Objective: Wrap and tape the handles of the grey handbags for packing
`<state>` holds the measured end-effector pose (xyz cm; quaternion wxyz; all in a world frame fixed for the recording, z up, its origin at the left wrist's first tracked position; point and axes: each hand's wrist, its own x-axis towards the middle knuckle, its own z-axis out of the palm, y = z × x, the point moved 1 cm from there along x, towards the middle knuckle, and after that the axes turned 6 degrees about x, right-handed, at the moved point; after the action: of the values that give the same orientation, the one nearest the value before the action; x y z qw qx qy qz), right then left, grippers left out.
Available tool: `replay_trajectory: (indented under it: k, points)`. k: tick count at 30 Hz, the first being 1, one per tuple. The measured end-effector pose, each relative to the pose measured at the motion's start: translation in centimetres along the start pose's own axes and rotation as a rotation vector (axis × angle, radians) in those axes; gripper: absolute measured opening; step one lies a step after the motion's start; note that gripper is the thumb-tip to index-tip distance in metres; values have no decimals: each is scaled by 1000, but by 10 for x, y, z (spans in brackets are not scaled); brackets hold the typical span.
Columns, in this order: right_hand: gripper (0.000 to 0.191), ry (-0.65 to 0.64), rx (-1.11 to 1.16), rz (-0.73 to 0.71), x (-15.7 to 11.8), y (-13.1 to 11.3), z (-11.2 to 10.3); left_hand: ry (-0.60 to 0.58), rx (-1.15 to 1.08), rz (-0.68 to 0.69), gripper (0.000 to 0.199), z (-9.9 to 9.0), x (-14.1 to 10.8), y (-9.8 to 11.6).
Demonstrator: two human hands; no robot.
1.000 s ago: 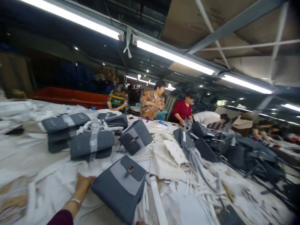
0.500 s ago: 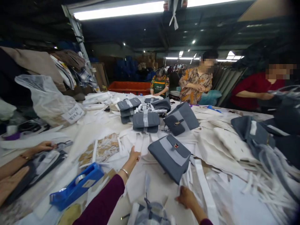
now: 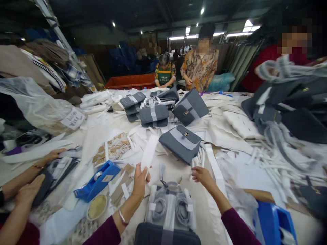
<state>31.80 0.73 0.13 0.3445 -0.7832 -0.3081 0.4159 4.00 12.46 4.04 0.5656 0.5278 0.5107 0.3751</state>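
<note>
My left hand (image 3: 141,182) is closed on the lower end of a white paper strip (image 3: 150,151), which stands up from its fingers. To the right, my right hand (image 3: 203,177) is held above the table with loosely bent fingers and nothing visible in them. Just beyond it a dark grey flap bag (image 3: 180,144) with a gold clasp lies tilted on white scraps. Nearest me, between my forearms, is another dark grey bag (image 3: 167,234); coiled straps in clear wrap (image 3: 159,207) and white padding lie on it, with a pale band down its middle.
Blue tape dispensers stand at left (image 3: 97,182) and right (image 3: 274,221). A small round tub (image 3: 97,207) sits by the left one. More grey bags (image 3: 154,115) are stacked ahead. A co-worker's hands (image 3: 32,190) handle a bag at left; other people stand beyond the table (image 3: 217,211).
The view has tipped down, showing more of the near bag. My left hand has come nearer and lifted the white strip upright. My right hand's fingers have straightened somewhat.
</note>
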Motion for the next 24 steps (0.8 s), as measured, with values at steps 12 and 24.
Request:
replay_trajectory:
  k: [12,24]
  points:
    - [55,148,906,-196,-105,-7,11,-854,245,139,20,80,-123,-2]
    - [48,489,41,-69,-175,175,31,-1203,913,1058,35,106,-129,-33]
